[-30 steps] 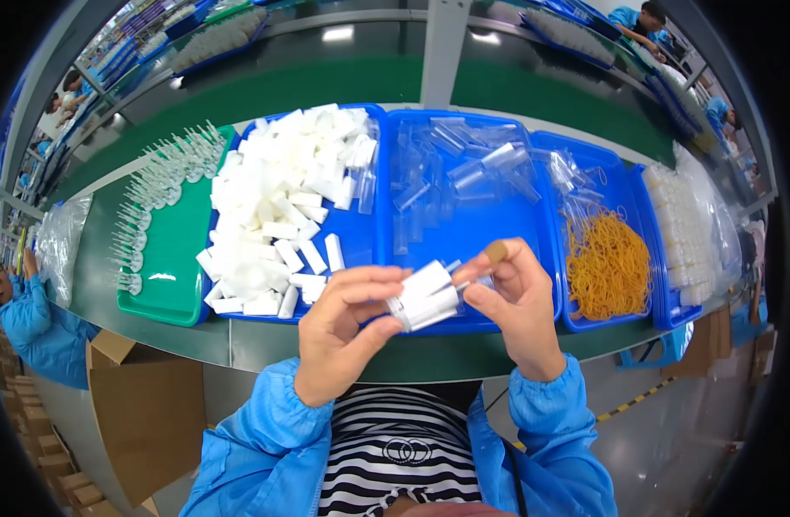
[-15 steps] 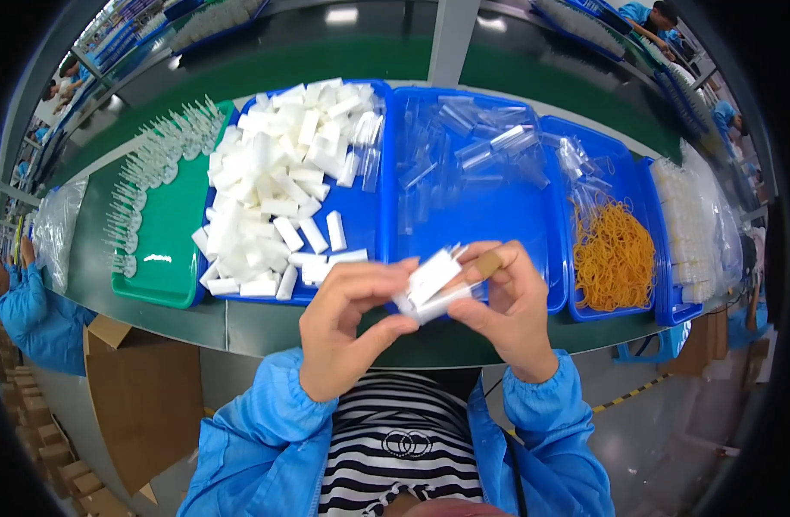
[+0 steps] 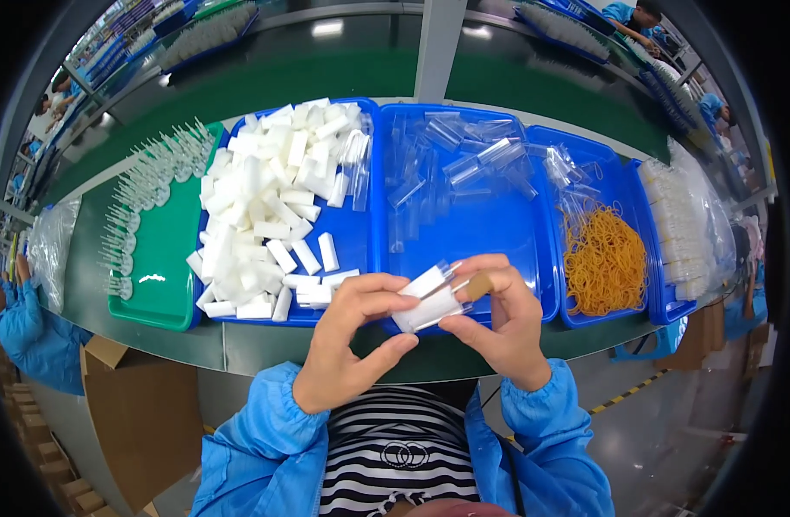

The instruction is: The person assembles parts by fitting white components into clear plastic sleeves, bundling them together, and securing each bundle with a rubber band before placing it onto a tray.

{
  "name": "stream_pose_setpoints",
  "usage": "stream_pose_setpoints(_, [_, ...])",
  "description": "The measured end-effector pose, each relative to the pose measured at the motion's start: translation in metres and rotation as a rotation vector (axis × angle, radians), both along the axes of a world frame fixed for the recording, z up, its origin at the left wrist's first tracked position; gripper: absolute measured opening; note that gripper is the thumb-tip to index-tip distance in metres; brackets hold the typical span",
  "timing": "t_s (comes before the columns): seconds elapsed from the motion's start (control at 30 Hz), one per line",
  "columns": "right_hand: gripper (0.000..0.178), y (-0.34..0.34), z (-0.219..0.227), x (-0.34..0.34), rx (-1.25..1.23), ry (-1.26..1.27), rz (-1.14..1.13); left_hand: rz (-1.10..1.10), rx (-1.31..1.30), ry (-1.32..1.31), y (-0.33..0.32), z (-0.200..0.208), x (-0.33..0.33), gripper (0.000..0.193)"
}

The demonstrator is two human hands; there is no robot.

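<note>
A small bundle of white foam blocks (image 3: 431,308) with clear plastic edges is held over the front rim of the middle trays. My right hand (image 3: 501,320) grips its right end between thumb and fingers; a brown wrap covers one finger. From the other side, my left hand (image 3: 353,336) has its fingertips on the bundle's left part and its thumb close to the lower edge. How many blocks the bundle has is hard to make out. Loose white foam blocks (image 3: 270,202) are heaped in the blue tray beyond my left hand. Clear plastic sleeves (image 3: 472,151) lie in the blue tray (image 3: 464,226) ahead.
Orange rubber bands (image 3: 604,263) fill part of a blue tray on the right, beside upright white pieces (image 3: 675,233) in another. A green tray (image 3: 166,267) at left carries rows of clear thin-stemmed parts (image 3: 128,220). A cardboard box (image 3: 145,422) stands below the table. Co-workers sit farther off.
The bundle has turned slightly and its broad white side now shows more. Both hands stay around it, and the whole view has shifted a little.
</note>
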State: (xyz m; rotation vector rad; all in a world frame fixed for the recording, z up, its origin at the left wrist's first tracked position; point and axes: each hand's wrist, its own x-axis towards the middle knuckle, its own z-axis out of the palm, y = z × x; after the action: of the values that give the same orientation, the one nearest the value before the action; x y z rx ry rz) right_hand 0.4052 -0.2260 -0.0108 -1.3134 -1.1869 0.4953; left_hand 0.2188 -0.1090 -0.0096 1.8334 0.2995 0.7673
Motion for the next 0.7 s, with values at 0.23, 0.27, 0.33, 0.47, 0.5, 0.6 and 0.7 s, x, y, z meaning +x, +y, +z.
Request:
stream_pose_setpoints(0.23, [0.027,0.005,0.031,0.008,-0.032,-0.299,0.074,-0.145,-0.505,-0.063,0.004,0.004,0.012,0.023])
stream_pose_setpoints(0.27, [0.027,0.008,0.034,0.014,-0.025,-0.306,0.075,-0.117,-0.510,-0.028,0.006,0.003,0.011,0.023])
stream_pose_setpoints(0.33, [0.022,0.017,0.040,0.031,-0.173,-0.190,0.136,-0.073,-0.505,-0.007,0.010,0.002,0.006,0.023])
stream_pose_setpoints(0.47, [0.023,0.042,0.032,0.071,-0.231,-0.572,-0.091,-0.023,-0.540,-0.091,0.016,-0.004,0.004,0.025])
stream_pose_setpoints(0.5, [0.025,0.048,0.025,0.077,-0.239,-0.807,-0.147,-0.046,-0.592,-0.130,0.018,-0.006,0.005,0.026])
stream_pose_setpoints(0.6, [0.031,0.058,0.011,0.080,-0.271,-1.157,-0.193,-0.098,-0.744,-0.170,0.021,-0.005,0.004,0.029])
stream_pose_setpoints(0.7, [0.036,0.055,0.010,0.072,-0.339,-1.263,-0.171,-0.120,-0.786,-0.190,0.023,-0.007,0.003,0.031])
